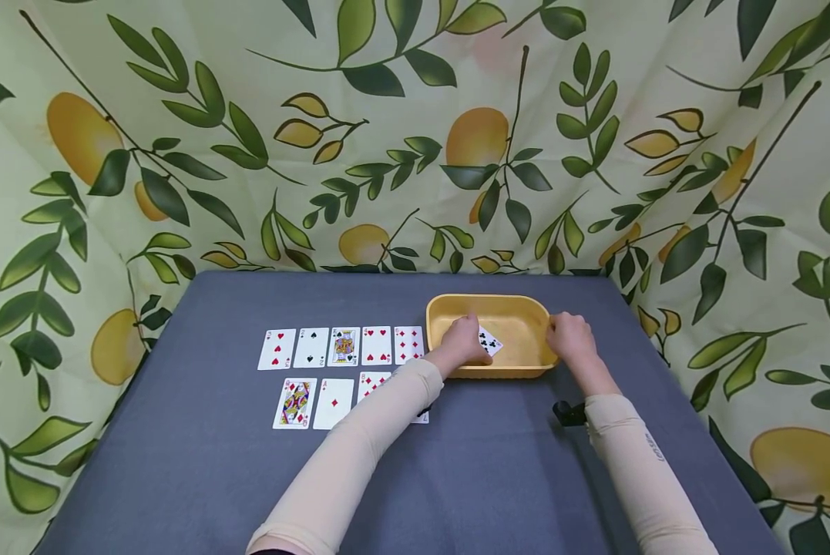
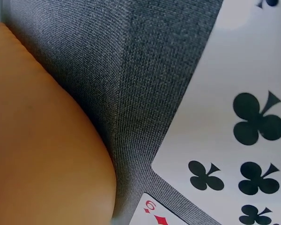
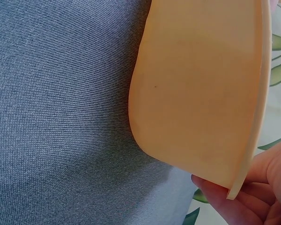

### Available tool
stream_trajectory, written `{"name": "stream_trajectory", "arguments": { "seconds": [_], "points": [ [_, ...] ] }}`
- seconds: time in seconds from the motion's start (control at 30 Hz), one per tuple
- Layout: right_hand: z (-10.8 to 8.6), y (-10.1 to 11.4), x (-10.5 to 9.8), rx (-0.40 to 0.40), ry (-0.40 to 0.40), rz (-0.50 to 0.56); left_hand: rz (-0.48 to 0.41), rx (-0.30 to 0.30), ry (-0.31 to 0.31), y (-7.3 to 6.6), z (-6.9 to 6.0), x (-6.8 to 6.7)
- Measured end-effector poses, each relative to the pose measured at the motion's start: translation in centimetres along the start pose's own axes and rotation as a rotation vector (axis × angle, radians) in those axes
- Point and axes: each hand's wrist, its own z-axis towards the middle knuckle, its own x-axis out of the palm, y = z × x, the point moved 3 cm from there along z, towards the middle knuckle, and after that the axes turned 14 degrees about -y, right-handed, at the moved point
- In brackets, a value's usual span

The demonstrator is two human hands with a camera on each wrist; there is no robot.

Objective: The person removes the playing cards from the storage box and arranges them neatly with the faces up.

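Observation:
A yellow plastic tub (image 1: pixel 519 308) sits on the table's right half. Over its left wall reaches my left hand (image 1: pixel 463 339), thumb and fingers curled at a playing card with clubs (image 1: pixel 491 341) inside the tub; the hand covers part of that card. At the opposite end, my right hand (image 1: pixel 571 338) grips the rim; in the right wrist view its fingers (image 3: pixel 257 199) wrap the corner of the tub (image 3: pixel 192 103). Close by the tub wall (image 2: pixel 42 140) in the left wrist view, another clubs card (image 2: pixel 225 140) lies face up, partly out of frame.
Playing cards lie face up in two rows left of the tub, among them a king (image 1: pixel 344 347), a queen of diamonds (image 1: pixel 294 403) and an ace of diamonds (image 1: pixel 333 404). My left forearm covers some front-row cards. A leaf-patterned curtain (image 1: pixel 387 154) hangs behind the grey table (image 1: pixel 179 462).

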Motion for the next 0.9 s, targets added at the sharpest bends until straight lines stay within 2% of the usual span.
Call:
{"name": "stream_trajectory", "arguments": {
  "seconds": [0.23, 0.4, 0.67, 0.83, 0.9],
  "points": [
    [-0.1, 0.1, -0.1, -0.001, 0.005, -0.004, -0.039, 0.028, 0.001, 0.5, 0.0, 0.0],
    [-0.1, 0.0, -0.2, -0.009, 0.0, -0.001, -0.053, 0.06, 0.019, 0.5, -0.2, -0.9],
    [-0.2, 0.2, -0.1, -0.007, 0.004, 0.003, -0.055, 0.125, 0.06, 0.7, -0.4, -3.3],
    [-0.2, 0.1, -0.2, -0.006, 0.006, 0.0, -0.048, 0.2, 0.068, 1.4, -0.5, -5.4],
    [-0.1, 0.1, -0.2, -0.007, 0.008, 0.003, -0.07, 0.235, 0.07, 1.9, -0.7, -6.4]
  ]
}}
